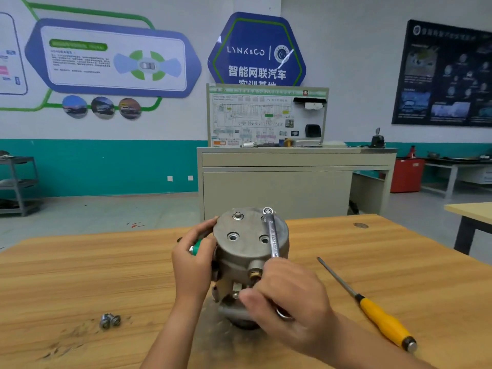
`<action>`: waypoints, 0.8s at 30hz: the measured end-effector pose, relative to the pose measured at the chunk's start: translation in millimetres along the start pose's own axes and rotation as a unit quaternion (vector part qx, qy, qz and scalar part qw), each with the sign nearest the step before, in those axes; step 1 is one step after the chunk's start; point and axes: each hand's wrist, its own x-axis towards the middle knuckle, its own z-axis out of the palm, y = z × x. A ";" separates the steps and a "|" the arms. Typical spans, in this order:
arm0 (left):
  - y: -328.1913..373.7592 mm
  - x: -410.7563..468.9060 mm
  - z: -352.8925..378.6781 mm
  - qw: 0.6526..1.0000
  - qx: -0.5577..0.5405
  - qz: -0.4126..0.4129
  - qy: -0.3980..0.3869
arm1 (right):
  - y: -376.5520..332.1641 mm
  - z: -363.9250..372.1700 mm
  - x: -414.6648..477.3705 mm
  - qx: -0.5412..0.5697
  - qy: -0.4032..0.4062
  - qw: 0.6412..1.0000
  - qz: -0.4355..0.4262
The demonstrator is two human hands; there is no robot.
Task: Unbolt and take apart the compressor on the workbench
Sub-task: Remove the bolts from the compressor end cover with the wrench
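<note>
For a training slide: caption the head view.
Right hand holds a wrench on the compressor, ring end at the far rim; left hand grips its side.

2 bare forearms show, each ending in a bare hand: the left hand [193,265] and the right hand [290,299].

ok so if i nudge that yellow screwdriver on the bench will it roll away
Probably yes: the screwdriver has a rounded yellow handle and lies free on the flat workbench, so a sideways push would likely roll it. It looks rigid, with a thin metal shaft, and probably handle-heavy when lifted.
</note>
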 end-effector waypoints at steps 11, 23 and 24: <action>22.3 6.1 -8.1 0.991 0.069 -0.023 -0.109 | 29.9 -71.1 -18.0 0.075 0.205 0.832 0.510; 66.8 26.1 44.1 0.855 0.426 0.115 -0.274 | 43.7 -57.2 9.1 0.163 0.224 0.809 0.518; 65.6 29.2 46.0 0.859 0.420 0.104 -0.273 | 45.6 -56.9 9.2 0.166 0.233 0.806 0.518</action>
